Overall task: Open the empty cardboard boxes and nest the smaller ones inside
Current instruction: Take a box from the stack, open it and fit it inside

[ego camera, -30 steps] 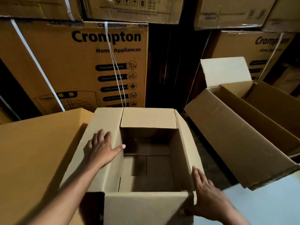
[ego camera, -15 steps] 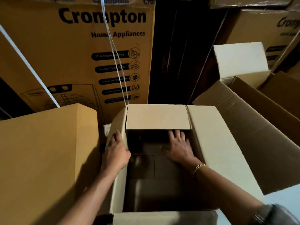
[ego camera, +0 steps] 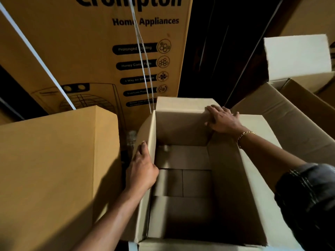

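Observation:
An open, empty cardboard box (ego camera: 183, 183) stands right below me, its bottom flaps visible inside. My left hand (ego camera: 142, 169) grips the box's upright left flap, thumb on the outside. My right hand (ego camera: 222, 119) lies flat, fingers spread, on the far flap (ego camera: 181, 107) at its right corner, pressing it outward. The right flap (ego camera: 257, 160) is folded out under my right forearm. A second, larger open box (ego camera: 290, 113) lies tilted at the right, with a pale flap (ego camera: 297, 57) standing up.
A closed plain carton (ego camera: 54, 169) stands close on the left, touching the open box's side. Tall printed appliance cartons (ego camera: 108, 51) with white straps form a wall behind. A dark gap (ego camera: 217, 51) runs between the stacks at the back.
My right hand came up out of the box and onto the far flap, which has swung from lying over the opening to standing up. The view has moved closer and lower.

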